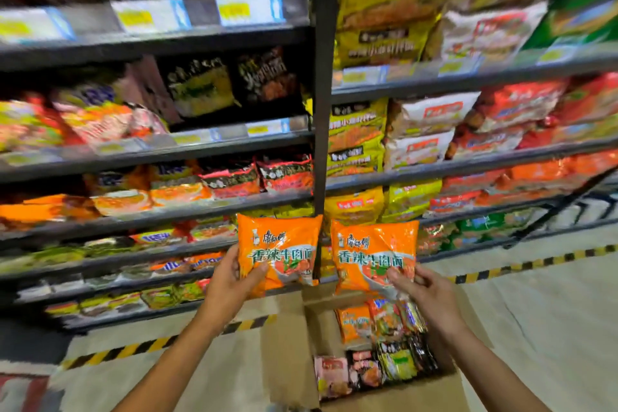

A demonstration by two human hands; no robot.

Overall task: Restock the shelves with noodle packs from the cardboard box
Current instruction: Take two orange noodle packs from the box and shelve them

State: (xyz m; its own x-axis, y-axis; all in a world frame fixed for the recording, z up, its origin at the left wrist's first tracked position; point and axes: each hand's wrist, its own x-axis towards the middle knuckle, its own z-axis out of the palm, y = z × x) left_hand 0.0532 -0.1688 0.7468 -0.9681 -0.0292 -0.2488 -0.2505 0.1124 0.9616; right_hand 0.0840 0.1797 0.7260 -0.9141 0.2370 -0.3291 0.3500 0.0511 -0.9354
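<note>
My left hand grips the lower left corner of an orange noodle pack, held upright in front of the shelves. My right hand pinches the lower right corner of a second, identical orange noodle pack beside it. Both packs hang above the open cardboard box on the floor, which holds several mixed noodle packs. The dark metal shelves behind are stacked with noodle packs in many colours.
A dark upright post divides the left and right shelf bays. Yellow-black hazard tape runs along the floor at the foot of the shelves. Pale floor lies to the right of the box.
</note>
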